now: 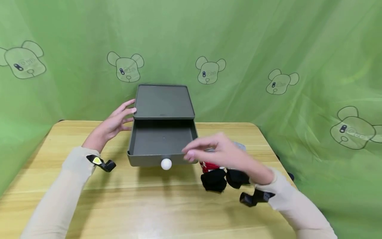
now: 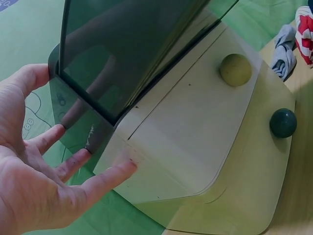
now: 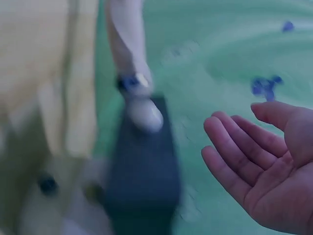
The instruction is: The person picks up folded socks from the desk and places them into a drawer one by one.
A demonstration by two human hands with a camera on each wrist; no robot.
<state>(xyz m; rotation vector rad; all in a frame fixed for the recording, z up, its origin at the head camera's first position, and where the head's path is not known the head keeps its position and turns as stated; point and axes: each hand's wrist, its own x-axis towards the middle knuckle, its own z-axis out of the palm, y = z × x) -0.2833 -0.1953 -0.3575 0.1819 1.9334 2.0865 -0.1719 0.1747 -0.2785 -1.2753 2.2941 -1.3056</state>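
A grey drawer box (image 1: 164,101) stands on the table, its top drawer (image 1: 161,142) pulled out with bare floor showing. A white round knob (image 1: 166,164) is on the drawer's front. My left hand (image 1: 111,124) rests against the box's left side, fingers spread; the left wrist view shows the fingertips (image 2: 128,166) touching that side. Above the drawer's front right corner is my right hand (image 1: 221,151), blurred in the head view. Its fingers look relaxed in the right wrist view and hold nothing; whether they touch the drawer I cannot tell.
Black cloth bundles (image 1: 213,180), a red and white one (image 1: 209,166) and a grey one (image 2: 284,53), like rolled socks, lie right of the box. Lower drawer fronts carry a yellowish knob (image 2: 235,69) and a dark green knob (image 2: 283,123). A green curtain (image 1: 244,39) hangs behind.
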